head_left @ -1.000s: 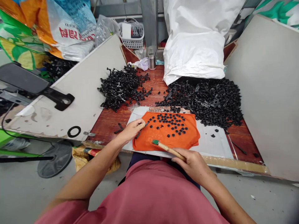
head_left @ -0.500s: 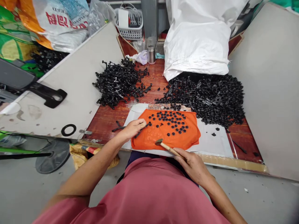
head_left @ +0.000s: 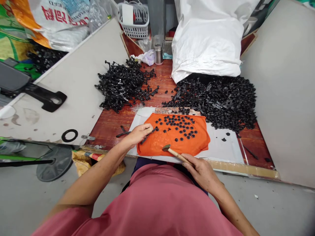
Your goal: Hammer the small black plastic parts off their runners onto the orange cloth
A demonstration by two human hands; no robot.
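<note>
My right hand (head_left: 203, 170) is closed around the wooden handle of a small hammer (head_left: 177, 154), its head over the front of an orange cloth (head_left: 157, 146). My left hand (head_left: 139, 133) pinches a slim black plastic piece (head_left: 147, 137) above the cloth's left side; part of that piece is hidden by the fingers. Several small round black caps (head_left: 184, 130) lie spread over the back and right of the cloth. A pale sheet (head_left: 222, 151) lies under the cloth. To the left of my left hand, a thin black part (head_left: 123, 131) rests on the wood.
A heap of black plastic parts (head_left: 120, 85) sits at the back left, a larger heap (head_left: 228, 101) at the right below a white sack (head_left: 206, 42). A steel flask (head_left: 158, 54) and a white basket (head_left: 135, 28) stand behind. Grey panels (head_left: 285, 98) flank the reddish table (head_left: 103, 126).
The whole view has shifted slightly. Both hands keep nearly the same pose, with the hammer and the black piece still held.
</note>
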